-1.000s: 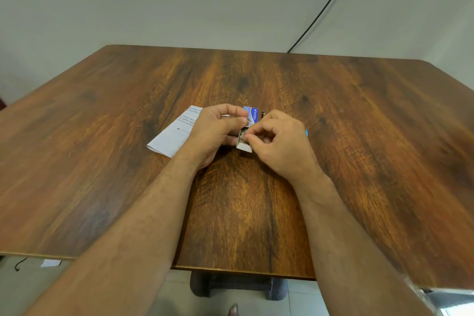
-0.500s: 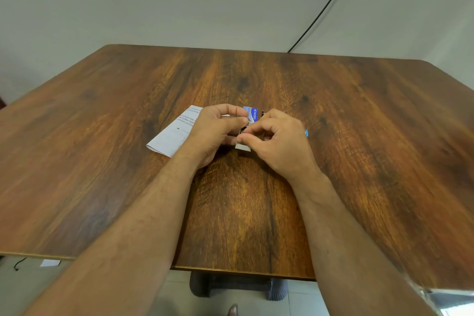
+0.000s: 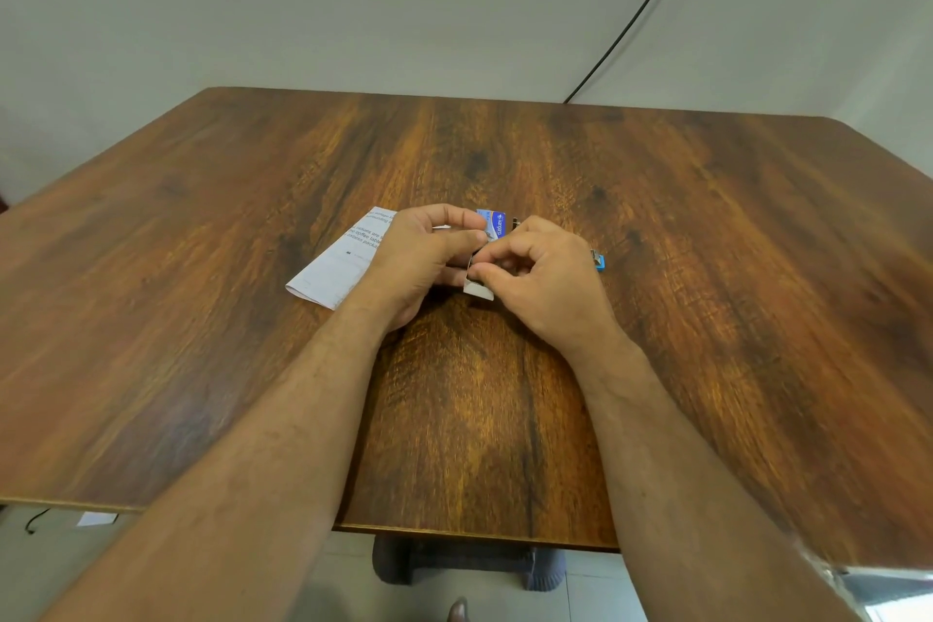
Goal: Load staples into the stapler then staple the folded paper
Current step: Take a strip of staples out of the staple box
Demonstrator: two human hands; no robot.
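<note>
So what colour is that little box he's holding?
The staple box is blue and white with a plain pale inner tray, seen in the head view.

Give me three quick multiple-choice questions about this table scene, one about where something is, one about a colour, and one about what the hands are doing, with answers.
1. Where does the folded paper lie?
A. on the table, partly under the left hand
B. on the floor
C. in the right hand

2. What colour is the printed flap of the small staple box?
A. red
B. blue
C. green

3. What are the two hands doing?
A. both rest flat on the table
B. both hold the staple box between them
C. one waves in the air

Answers:
1. A, the paper's white corner sticks out on the wooden table beside and behind the left hand.
2. B, the flap above the fingers is blue with white print.
3. B, the left hand grips the box while the right hand pinches its lower end.
</note>
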